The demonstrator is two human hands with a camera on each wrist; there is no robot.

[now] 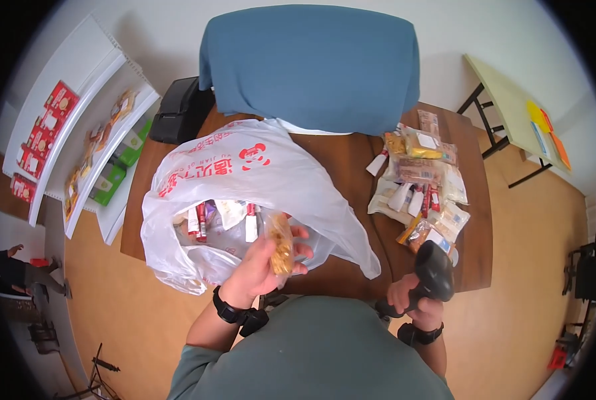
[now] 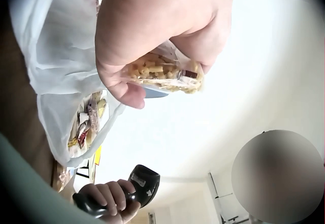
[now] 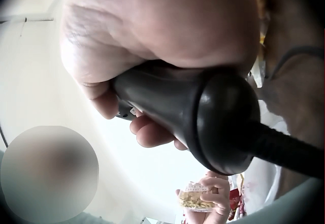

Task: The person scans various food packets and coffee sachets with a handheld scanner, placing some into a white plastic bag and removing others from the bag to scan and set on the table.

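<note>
Packet (image 1: pixel 281 250) of short, yellowish snack pieces in clear wrapping is held up in a person's left hand (image 1: pixel 256 267), the thumb and fingers curled around it; the left wrist view shows a small label on its wrapping. From the head view, the packet appears over the right side of the open mouth of a large white plastic bag (image 1: pixel 244 157) printed in red; whether it touches the bag cannot be told. Inside the bag lie red-and-white packages (image 1: pixel 201 223). The person's right hand (image 1: pixel 414 299) grips the handle of a black handheld scanner (image 1: pixel 434 270), whose head tilts up and away from the body; a cord (image 3: pixel 287 150) leaves the handle's end. The bag rests on a brown wooden table (image 1: pixel 471 267). On the table's right side, near the scanner, is a loose pile of packaged foods (image 1: pixel 421 170) in clear, white, red and yellow wrappings. At the far edge stands a wide object draped in blue cloth (image 1: pixel 311 67), with a black box-shaped device (image 1: pixel 181 110) beside it. White shelves (image 1: pixel 111 60) on the left carry red boxes (image 1: pixel 44 137) and green boxes (image 1: pixel 108 183).
</note>
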